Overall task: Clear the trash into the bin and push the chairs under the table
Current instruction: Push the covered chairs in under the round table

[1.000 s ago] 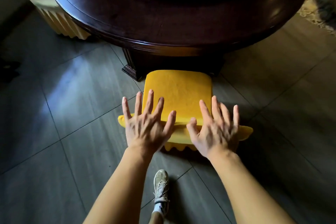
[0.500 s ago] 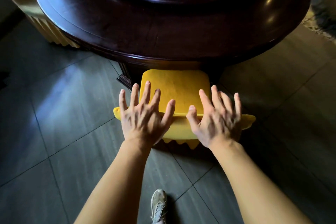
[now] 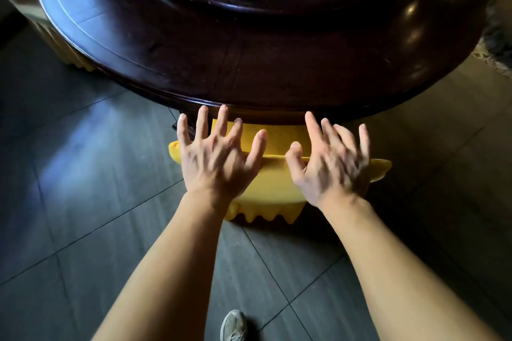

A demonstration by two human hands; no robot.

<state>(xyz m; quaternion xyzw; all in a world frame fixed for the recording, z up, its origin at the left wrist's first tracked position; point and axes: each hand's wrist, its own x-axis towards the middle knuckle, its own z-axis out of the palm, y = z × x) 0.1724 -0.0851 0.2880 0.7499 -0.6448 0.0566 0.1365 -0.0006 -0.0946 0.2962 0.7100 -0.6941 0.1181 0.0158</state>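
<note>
Both hands, left (image 3: 219, 163) and right (image 3: 332, 166), fingers splayed, press chair (image 3: 274, 183); seat under table (image 3: 249, 69) edge.

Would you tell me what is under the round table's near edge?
The yellow chair has its seat partly under the table; both open hands, left hand and right hand, rest on its back. The seat's front is hidden.

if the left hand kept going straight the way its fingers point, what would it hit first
Most likely the dark rim of the round wooden table: the left hand lies open on the yellow chair back, its fingertips already at that edge. Depth is unclear, so they might slip under it.
</note>
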